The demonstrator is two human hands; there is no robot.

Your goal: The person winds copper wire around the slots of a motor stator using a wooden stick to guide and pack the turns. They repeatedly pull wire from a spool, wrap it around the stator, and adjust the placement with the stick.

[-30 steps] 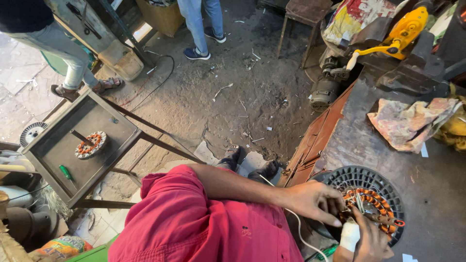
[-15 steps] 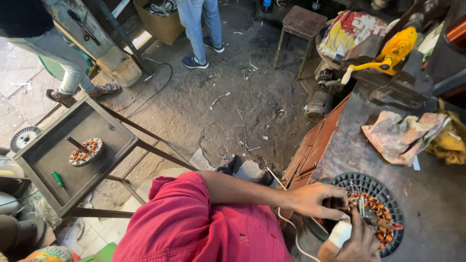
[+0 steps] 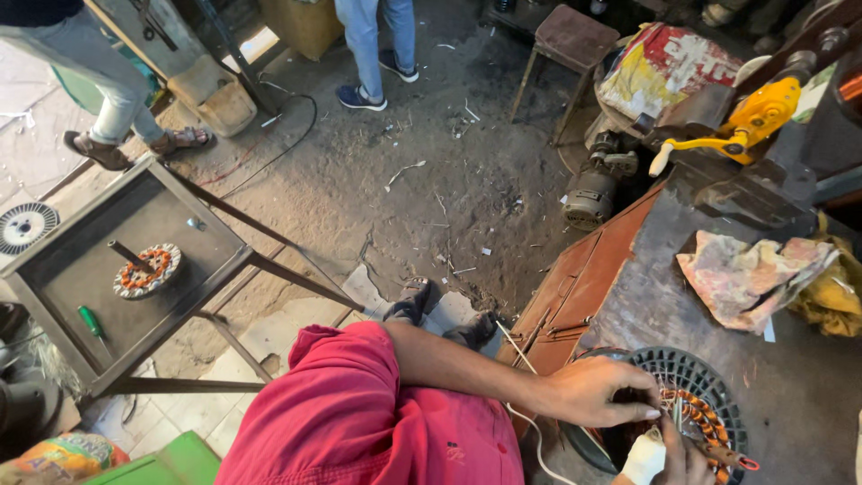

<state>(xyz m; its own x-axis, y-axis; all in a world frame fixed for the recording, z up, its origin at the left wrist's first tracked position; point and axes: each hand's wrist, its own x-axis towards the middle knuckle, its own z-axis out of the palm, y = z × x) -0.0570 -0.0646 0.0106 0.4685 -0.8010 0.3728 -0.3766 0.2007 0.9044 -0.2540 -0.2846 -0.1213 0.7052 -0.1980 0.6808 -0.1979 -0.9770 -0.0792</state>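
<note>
A black ribbed motor housing with orange copper windings lies on the workbench at the lower right. My left hand, reaching out of a red sleeve, rests on the housing's near rim, and its fingertips pinch at the windings. At the bottom edge my right hand is partly cut off. It has a white wrap by the thumb and grips a thin tool with a red end against the coils.
A dark metal tray table at the left holds a second wound stator and a green screwdriver. Two people's legs stand at the top. A stool, a floor motor, a yellow crank tool and rags surround the bench.
The view has swung slightly, so the bench and floor sit differently in frame. Both hands stay on the windings, with the left fingers pinching closer in.
</note>
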